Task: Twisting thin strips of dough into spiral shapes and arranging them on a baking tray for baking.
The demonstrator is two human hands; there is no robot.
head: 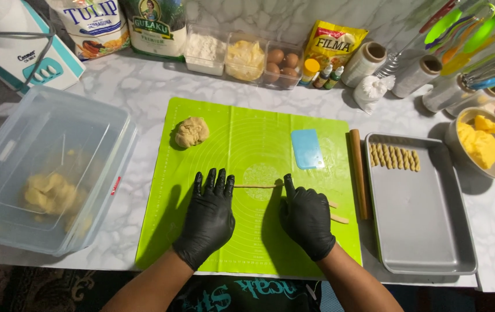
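Pressing flat, gloved left hand (208,216) and right hand (305,218) seemingly touch thin dough rope (256,186).

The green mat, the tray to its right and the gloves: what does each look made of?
Green mat: probably silicone, matte, lying limp and flat with printed guide lines. Tray: metal, likely aluminium, dull grey brushed sheen, rolled rim. Gloves on the left hand and right hand: thin black nitrile or latex, skin-tight with a slight gloss.

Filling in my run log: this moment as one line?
left hand flat on dough strand | right hand on strand | green mat | twists on tray
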